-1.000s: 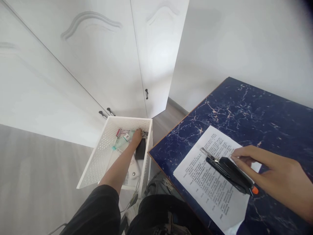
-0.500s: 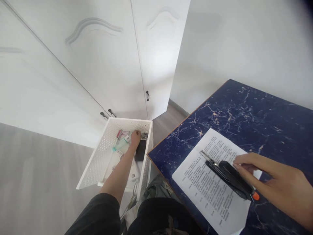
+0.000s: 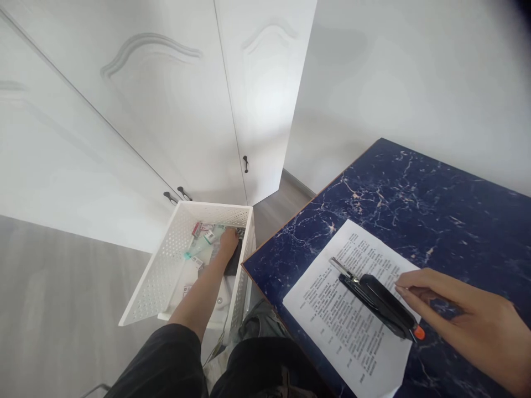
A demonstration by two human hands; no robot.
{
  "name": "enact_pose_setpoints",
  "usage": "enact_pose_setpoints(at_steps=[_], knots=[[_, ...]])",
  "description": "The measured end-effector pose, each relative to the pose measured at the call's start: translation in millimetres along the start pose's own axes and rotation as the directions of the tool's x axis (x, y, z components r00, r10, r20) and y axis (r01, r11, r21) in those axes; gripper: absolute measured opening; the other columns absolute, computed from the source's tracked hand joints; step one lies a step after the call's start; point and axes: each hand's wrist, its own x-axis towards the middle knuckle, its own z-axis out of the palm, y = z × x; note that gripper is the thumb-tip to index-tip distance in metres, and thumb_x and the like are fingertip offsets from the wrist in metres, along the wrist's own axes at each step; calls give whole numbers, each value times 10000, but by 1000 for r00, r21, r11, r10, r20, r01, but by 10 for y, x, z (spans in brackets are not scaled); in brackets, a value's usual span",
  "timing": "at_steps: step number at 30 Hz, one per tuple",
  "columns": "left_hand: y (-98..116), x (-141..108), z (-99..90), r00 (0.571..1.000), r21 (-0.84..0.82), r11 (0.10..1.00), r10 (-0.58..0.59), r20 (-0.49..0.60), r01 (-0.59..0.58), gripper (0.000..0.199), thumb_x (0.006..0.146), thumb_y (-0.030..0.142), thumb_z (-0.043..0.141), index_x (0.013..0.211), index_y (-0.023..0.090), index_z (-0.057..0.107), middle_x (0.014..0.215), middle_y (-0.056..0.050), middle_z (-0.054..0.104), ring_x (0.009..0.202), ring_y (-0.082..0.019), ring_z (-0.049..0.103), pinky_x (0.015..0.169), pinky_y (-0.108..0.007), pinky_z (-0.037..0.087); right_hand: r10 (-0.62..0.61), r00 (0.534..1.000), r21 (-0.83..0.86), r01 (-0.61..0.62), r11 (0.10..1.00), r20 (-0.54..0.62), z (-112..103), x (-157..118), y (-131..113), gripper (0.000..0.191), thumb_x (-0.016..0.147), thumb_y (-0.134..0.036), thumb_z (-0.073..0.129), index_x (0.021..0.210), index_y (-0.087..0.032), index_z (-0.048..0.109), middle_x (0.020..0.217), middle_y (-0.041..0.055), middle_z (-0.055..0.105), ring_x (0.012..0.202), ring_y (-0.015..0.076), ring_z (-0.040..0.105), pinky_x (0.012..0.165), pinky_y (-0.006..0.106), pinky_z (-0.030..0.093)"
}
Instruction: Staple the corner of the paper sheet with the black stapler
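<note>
My left hand (image 3: 229, 240) reaches down into a white perforated drawer (image 3: 143, 293), at its far right corner. Its fingers are curled, and whatever they hold is hidden. Beside and partly under it lies a dark flat object (image 3: 233, 260). On the blue table, a black stapler (image 3: 379, 304) with an orange end rests on printed sheets of paper (image 3: 327, 309), its silver front part pointing away from me. My right hand (image 3: 460, 315) is just right of the stapler, over the paper's right edge. Its thumb and index fingertip are pinched together; I cannot make out anything between them.
Inside the drawer are a clear bag with a teal end (image 3: 201, 245), a red-and-white packet (image 3: 197, 228) and a white object with a round button (image 3: 222, 298). White wardrobe doors (image 3: 166, 127) stand behind. The marbled table (image 3: 390, 204) has its corner close to the drawer.
The view has shifted slightly, moving the scene left. My left hand has moved a little nearer to me inside the drawer. My right hand keeps its pinch beside the stapler.
</note>
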Motion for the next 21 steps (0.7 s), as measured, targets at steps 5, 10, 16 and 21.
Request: enact_pose_setpoints(at_steps=[5, 10, 16, 21], knots=[[45, -39, -22, 1000, -1, 1000, 27, -13, -27, 211, 903, 272, 593, 1012, 160, 735, 1129, -147, 698, 1080, -266, 661, 897, -325, 497, -8, 1000, 6, 8, 1000, -3, 25, 8, -40, 147, 855, -472, 653, 888, -337, 702, 830, -47, 747, 611, 158, 714, 468, 206, 537], [158, -42, -60, 998, -30, 1000, 5, -57, -6, 229, 910, 238, 569, 1071, 156, 710, 1214, -175, 653, 1087, -274, 662, 893, -345, 504, -5, 1000, 37, 5, 999, -4, 17, 10, -44, 144, 855, -477, 644, 874, -345, 699, 800, -39, 735, 605, 169, 710, 474, 220, 547], [240, -15, -109, 997, -133, 991, -34, -76, 24, 140, 840, 211, 609, 869, 155, 734, 1100, -193, 694, 1030, -302, 691, 852, -354, 513, 48, 999, 59, -49, 997, 23, -21, -43, -37, 109, 873, -434, 658, 888, -336, 703, 870, 10, 745, 687, 208, 725, 518, 259, 571], [170, -45, -293, 974, -296, 952, -132, -182, 74, 193, 787, 267, 606, 862, 161, 749, 930, -159, 744, 1038, -327, 681, 863, -395, 514, 75, 997, 82, -76, 994, 19, -40, -109, -5, 115, 891, -413, 637, 904, -319, 703, 887, 16, 743, 717, 210, 718, 551, 276, 575]])
